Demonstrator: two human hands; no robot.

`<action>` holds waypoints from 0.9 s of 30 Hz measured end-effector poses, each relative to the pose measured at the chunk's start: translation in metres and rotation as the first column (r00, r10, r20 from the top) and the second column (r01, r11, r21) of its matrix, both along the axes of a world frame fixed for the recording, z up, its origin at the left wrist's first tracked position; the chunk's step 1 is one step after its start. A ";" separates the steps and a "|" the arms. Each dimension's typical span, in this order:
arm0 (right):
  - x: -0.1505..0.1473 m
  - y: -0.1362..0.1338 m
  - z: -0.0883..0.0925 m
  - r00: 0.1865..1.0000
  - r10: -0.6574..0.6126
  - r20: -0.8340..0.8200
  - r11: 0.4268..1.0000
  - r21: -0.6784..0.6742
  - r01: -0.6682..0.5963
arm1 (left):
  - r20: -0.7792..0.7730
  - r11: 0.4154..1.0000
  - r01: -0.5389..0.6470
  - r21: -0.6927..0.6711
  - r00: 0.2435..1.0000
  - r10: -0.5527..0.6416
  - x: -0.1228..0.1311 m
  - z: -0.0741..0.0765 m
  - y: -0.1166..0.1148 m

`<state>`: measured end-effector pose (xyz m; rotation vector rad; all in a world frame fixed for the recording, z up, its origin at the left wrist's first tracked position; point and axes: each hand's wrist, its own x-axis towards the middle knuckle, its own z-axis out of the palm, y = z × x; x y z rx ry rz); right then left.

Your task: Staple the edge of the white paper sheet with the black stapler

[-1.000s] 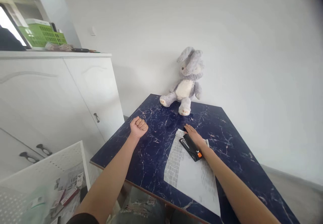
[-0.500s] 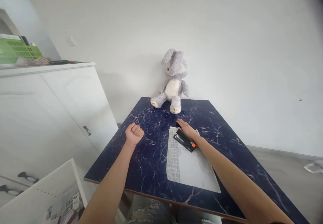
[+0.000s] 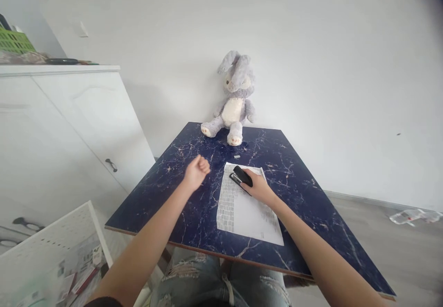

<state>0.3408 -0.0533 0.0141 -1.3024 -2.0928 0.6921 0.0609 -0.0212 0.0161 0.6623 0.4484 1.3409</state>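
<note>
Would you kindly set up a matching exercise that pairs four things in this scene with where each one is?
Things:
1. stapler
2. plush rabbit
3. paper sheet
4. green basket

Places:
a. on top of the white cabinet
b. lying flat on the table
c. gripped by the right hand
d. seated at the table's far edge, against the wall

Pairs: 1-c, 2-d, 3-b, 4-a

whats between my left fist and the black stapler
Head view: only bare dark blue marbled tabletop, then the edge of the white printed paper sheet under the black stapler. The left hand touches neither.
</note>
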 end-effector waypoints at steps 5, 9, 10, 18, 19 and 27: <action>0.022 0.008 0.005 0.915 0.214 -0.343 0.907 -0.277 -0.316 | -0.170 0.970 -0.198 -0.141 0.970 0.173 0.068 -0.021 0.006; 0.032 0.009 0.008 0.799 0.286 -0.529 0.782 -0.353 -0.514 | -0.219 0.971 -0.172 -0.164 0.966 0.134 0.072 -0.034 0.012; 0.033 0.010 0.008 0.784 0.291 -0.548 0.763 -0.362 -0.535 | -0.218 0.974 -0.166 -0.154 0.967 0.130 0.070 -0.035 0.012; 0.018 0.009 0.005 0.942 0.238 -0.239 0.916 -0.266 -0.299 | -0.200 0.987 -0.150 -0.057 0.970 0.136 0.069 -0.042 0.012; 0.012 0.009 0.003 0.972 0.184 -0.148 0.954 -0.209 -0.213 | -0.195 0.989 -0.143 -0.043 0.972 0.132 0.069 -0.042 0.011; -0.032 -0.012 0.002 0.942 0.068 0.328 0.864 0.453 -0.220 | -0.091 0.998 0.003 -0.070 0.996 -0.009 0.064 -0.038 0.005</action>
